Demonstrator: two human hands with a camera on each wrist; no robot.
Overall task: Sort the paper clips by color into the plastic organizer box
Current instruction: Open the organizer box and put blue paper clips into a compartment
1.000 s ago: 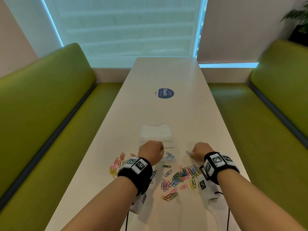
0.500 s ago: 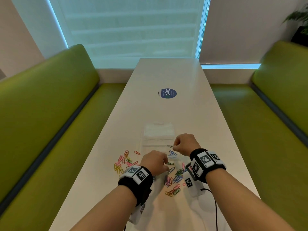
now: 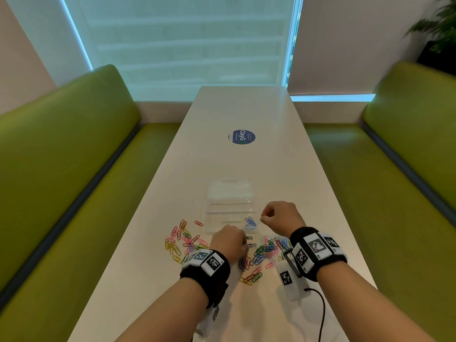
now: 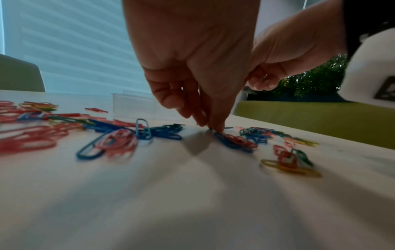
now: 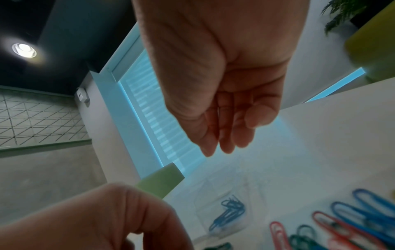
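A clear plastic organizer box (image 3: 229, 193) stands on the white table, with several blue clips (image 3: 250, 222) in its near right compartment. Loose coloured paper clips lie in one pile to the left (image 3: 183, 243) and another to the right (image 3: 266, 250) of my left hand (image 3: 246, 245). That hand points down, thumb and forefinger meeting on a dark clip (image 4: 226, 128) flat on the table. My right hand (image 3: 262, 217) hovers just right of the box, fingers (image 5: 226, 143) loosely curled with nothing seen in them. The blue clips (image 5: 229, 213) show below it.
The long table (image 3: 246, 164) carries a round blue sticker (image 3: 241, 137) farther out. Green benches (image 3: 61, 169) (image 3: 407, 169) run along both sides. A plant (image 3: 441, 28) stands at the back right. A black cable (image 3: 320, 312) hangs from my right wrist unit.
My right hand carried a clip over the box, then moved off to its right without it. My left hand came back from the box to the clips and lowered onto one.
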